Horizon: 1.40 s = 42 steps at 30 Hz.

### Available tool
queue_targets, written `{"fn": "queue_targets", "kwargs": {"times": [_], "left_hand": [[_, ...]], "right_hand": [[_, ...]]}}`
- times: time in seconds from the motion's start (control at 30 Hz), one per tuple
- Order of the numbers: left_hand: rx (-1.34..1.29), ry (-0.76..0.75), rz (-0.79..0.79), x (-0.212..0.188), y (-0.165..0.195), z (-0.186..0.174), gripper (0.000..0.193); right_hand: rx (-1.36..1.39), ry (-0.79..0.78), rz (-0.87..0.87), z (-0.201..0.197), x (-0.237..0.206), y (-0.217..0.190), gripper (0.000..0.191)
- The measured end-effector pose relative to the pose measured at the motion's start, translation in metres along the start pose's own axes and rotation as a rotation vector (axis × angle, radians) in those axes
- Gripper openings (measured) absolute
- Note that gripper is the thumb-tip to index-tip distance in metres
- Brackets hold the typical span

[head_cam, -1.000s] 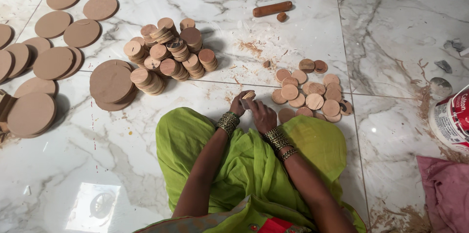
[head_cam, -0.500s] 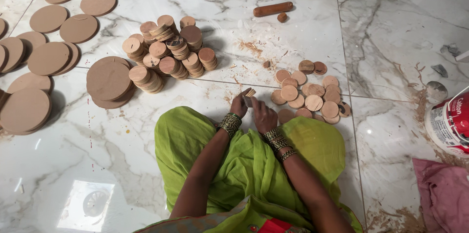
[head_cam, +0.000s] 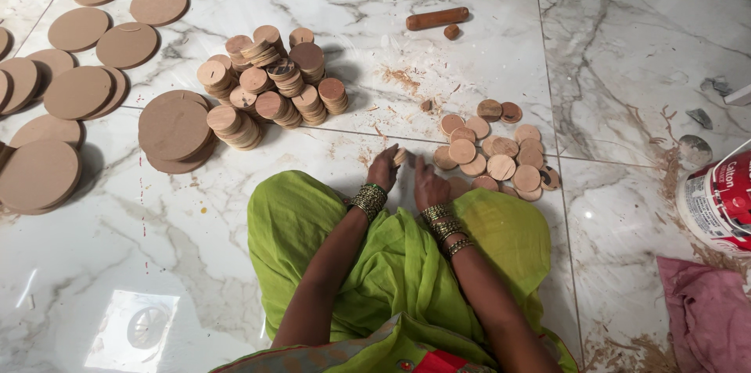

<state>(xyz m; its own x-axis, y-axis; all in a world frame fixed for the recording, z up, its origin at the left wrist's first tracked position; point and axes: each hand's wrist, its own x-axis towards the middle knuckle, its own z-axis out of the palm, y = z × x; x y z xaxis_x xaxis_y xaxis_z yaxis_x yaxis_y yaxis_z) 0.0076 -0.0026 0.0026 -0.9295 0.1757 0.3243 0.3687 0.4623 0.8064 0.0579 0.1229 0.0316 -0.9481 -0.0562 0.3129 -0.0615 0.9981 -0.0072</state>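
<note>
My left hand (head_cam: 383,170) and right hand (head_cam: 429,183) pinch one small round wooden disc (head_cam: 400,156) between them, on edge, just left of the loose pile of small wooden discs (head_cam: 493,152).

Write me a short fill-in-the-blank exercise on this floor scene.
1. Both hands, the left hand and the right hand, hold one small ____ disc.
2. The loose small discs lie to the person's ____.
3. The floor is white ____.
4. The cloth is ____.

Missing words: wooden; right; marble; pink
</note>
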Motion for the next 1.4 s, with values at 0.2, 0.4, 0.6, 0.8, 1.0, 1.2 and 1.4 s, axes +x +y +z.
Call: {"fn": "queue_targets", "kwargs": {"times": [0.2, 0.4, 0.6, 0.8, 1.0, 1.2, 1.4], "left_hand": [[-0.019, 0.067, 0.129, -0.003, 0.007, 0.003, 0.059], [0.01, 0.075, -0.249, 0.003, -0.006, 0.002, 0.054], [-0.057, 0.003, -0.011, -0.001, -0.002, 0.009, 0.053], [-0.117, -0.027, 0.122, -0.002, -0.002, 0.012, 0.068], [-0.038, -0.083, -0.023, -0.001, -0.004, 0.006, 0.06], [-0.173, -0.048, 0.086, -0.005, 0.006, 0.008, 0.072], [-0.008, 0.038, 0.181, -0.002, -0.006, 0.008, 0.06]], "right_hand": [[0.095, -0.008, 0.01, 0.004, -0.001, 0.0, 0.032], [0.268, 0.221, -0.169, -0.01, -0.011, -0.006, 0.042], [0.127, 0.1, -0.007, 0.006, -0.003, 0.001, 0.055], [0.385, 0.118, 0.078, 0.007, 0.001, 0.01, 0.046], [0.402, 0.055, 0.032, 0.006, -0.001, 0.005, 0.047], [0.358, 0.018, 0.136, 0.011, 0.007, 0.013, 0.032], [0.366, 0.151, -0.06, 0.002, -0.005, 0.003, 0.048]]}}
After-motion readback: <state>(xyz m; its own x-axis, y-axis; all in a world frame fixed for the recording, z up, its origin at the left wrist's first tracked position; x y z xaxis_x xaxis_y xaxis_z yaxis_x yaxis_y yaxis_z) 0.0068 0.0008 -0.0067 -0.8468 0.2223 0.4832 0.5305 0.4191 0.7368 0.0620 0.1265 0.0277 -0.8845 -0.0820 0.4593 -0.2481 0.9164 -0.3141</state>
